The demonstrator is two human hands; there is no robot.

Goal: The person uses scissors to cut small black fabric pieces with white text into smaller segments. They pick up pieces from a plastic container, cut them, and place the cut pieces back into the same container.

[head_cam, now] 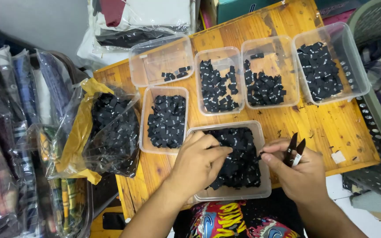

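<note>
Both hands work over the nearest clear plastic tub [265, 187] of small black fabric labels [239, 163] on the wooden table [331, 128]: left hand [199, 163] reaches into the pile, fingers pinched shut on what looks like one label, hard to confirm; right hand [298, 169], at the tub's right rim, is closed around black thread snips [294, 152] with blades pointing up. Beyond that tub sit five more label tubs [219, 79], and left of it a clear bag of labels [111, 128].
</note>
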